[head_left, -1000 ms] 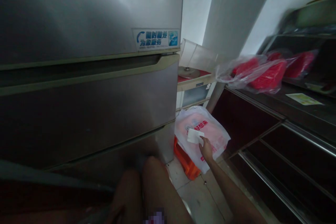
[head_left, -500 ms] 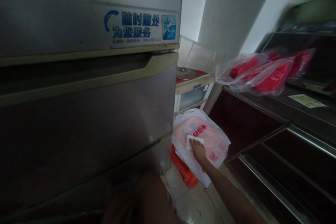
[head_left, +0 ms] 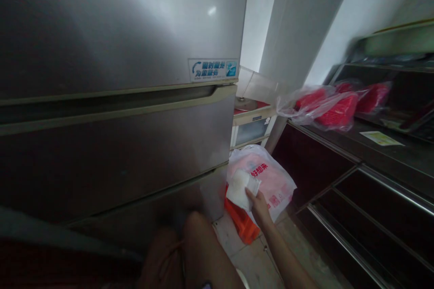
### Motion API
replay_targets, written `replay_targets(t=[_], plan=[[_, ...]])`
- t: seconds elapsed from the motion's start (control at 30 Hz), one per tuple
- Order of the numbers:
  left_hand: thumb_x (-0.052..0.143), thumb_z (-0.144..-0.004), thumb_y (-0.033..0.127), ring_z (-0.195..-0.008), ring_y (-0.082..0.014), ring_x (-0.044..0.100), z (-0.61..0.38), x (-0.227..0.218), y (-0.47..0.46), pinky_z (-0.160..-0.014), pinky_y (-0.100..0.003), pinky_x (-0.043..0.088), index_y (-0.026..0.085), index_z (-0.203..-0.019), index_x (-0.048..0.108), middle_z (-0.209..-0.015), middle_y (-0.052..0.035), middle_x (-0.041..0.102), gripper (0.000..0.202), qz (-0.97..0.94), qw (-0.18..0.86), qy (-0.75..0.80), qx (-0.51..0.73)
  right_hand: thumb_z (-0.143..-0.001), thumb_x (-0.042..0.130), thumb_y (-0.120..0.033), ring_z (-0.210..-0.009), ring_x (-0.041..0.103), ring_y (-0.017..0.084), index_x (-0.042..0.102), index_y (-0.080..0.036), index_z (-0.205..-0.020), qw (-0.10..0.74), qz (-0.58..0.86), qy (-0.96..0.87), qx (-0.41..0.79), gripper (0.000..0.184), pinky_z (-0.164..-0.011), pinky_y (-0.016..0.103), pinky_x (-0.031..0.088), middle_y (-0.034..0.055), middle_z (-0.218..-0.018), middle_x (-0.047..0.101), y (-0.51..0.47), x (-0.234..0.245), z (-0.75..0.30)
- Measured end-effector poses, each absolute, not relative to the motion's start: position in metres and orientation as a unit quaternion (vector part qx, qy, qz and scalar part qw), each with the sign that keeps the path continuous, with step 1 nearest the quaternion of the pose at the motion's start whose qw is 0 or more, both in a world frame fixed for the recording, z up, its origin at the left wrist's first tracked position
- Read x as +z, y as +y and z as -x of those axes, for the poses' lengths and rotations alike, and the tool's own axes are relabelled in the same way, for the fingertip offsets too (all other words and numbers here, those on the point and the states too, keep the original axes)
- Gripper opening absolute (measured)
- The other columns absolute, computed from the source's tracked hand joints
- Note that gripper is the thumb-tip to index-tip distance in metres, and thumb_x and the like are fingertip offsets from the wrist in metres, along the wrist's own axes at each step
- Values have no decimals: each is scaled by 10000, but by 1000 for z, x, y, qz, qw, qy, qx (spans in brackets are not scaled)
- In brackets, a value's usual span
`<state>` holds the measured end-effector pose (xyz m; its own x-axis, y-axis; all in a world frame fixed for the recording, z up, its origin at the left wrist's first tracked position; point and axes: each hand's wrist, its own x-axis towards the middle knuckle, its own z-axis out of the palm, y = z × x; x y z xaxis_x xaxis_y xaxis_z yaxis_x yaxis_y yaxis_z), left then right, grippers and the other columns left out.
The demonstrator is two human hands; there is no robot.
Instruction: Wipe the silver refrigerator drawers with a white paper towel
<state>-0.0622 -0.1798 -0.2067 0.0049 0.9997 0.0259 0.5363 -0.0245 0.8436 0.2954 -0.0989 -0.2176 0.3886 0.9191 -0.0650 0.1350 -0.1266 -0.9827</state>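
Observation:
My right hand [head_left: 259,205] reaches forward low down and is closed on a white cloth [head_left: 240,188], which droops from its fingers. The hand hovers in front of a white and pink plastic bag [head_left: 271,178] with red lettering, which lies over an orange crate [head_left: 241,221] on the floor. The cloth hangs just beside the lower right corner of the silver fridge [head_left: 118,99]. My left hand is out of sight. My knees [head_left: 200,253] show at the bottom.
The fridge fills the left half, with a blue sticker [head_left: 213,68] on its upper door. Dark shelving [head_left: 366,176] runs along the right, carrying red items in clear plastic bags [head_left: 325,106]. A small white cabinet [head_left: 252,124] stands behind the bag. Tiled floor [head_left: 254,262] lies between.
My right hand has lifted off the plastic bag and drawn back to the left, and the white cloth, flat a moment ago, now hangs open. The view has tilted back.

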Motion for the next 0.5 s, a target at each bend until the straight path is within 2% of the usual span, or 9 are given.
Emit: replay_targets(t=[0.07, 0.13, 0.23, 0.37, 0.5], plan=[[551, -802, 505, -1059, -284, 706, 55, -187, -191, -937, -400, 583, 360, -988, 773, -1094, -21, 771, 323, -612, 360, 604, 361, -799, 569, -631, -917, 715, 290, 657, -143, -1149, 568, 580, -374, 448, 607, -793, 426, 571, 133, -1059, 743, -120, -199, -257], [552, -840, 489, -1163, -275, 656, 44, -164, -199, -1031, -420, 518, 321, -1068, 751, -1215, -47, 725, 346, -587, 386, 590, 398, -732, 715, -558, -978, 706, 294, 674, -169, -1115, 621, 478, -307, 541, 546, -848, 437, 565, 122, -1086, 740, -139, -178, -218], [609, -821, 480, -1208, -270, 629, 32, -134, -204, -1074, -434, 470, 249, -1170, 693, -1278, -98, 687, 427, -511, 418, 564, 495, -643, 835, -451, -1035, 693, 296, 699, -184, -1046, 630, 377, -248, 632, 502, -924, 446, 547, 99, -1070, 749, -162, -145, -166], [744, -687, 486, -1096, -297, 687, 36, -116, -211, -998, -450, 517, 184, -1068, 693, -1134, -135, 741, 489, -431, 482, 515, 563, -578, 877, -424, -1005, 704, 297, 714, -189, -985, 605, 353, -244, 671, 498, -933, 448, 551, 77, -1021, 763, -182, -114, -122], [807, -621, 468, -1030, -297, 704, 49, -111, -223, -945, -433, 537, 186, -974, 708, -1061, -129, 758, 464, -406, 474, 502, 599, -564, 882, -424, -967, 714, 310, 723, -188, -970, 586, 337, -268, 686, 496, -894, 449, 567, 84, -998, 765, -194, -97, -105]])
